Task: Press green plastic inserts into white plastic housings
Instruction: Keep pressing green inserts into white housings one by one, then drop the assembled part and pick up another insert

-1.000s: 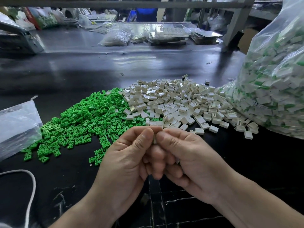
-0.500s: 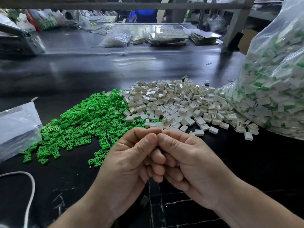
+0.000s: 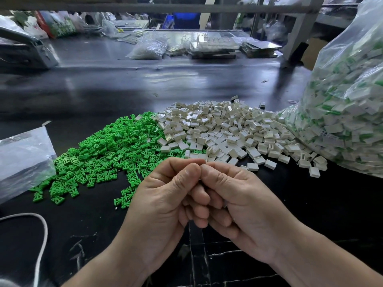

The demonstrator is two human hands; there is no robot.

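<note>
A heap of small green inserts [image 3: 107, 154] lies on the black table, left of centre. A heap of white housings [image 3: 228, 131] adjoins it on the right. In front of both heaps, my left hand [image 3: 161, 204] and my right hand [image 3: 244, 204] are pressed together above the table. Their thumbs meet tip to tip and their fingers are curled and interlocked. They pinch a small part between them. Only a sliver of white shows at the thumb tips, so it looks like a white housing. Any insert in it is hidden.
A large clear bag [image 3: 348, 100] of white housings with green in them bulges at the right. A flat plastic bag [image 3: 22, 156] lies at the left edge, with a white cord [image 3: 41, 235] below it. Bags, trays and a metal frame crowd the table's far side.
Both hands have stayed pressed together in the same spot; the thumbs have closed tighter, and the white piece seen between them earlier is now almost covered.
</note>
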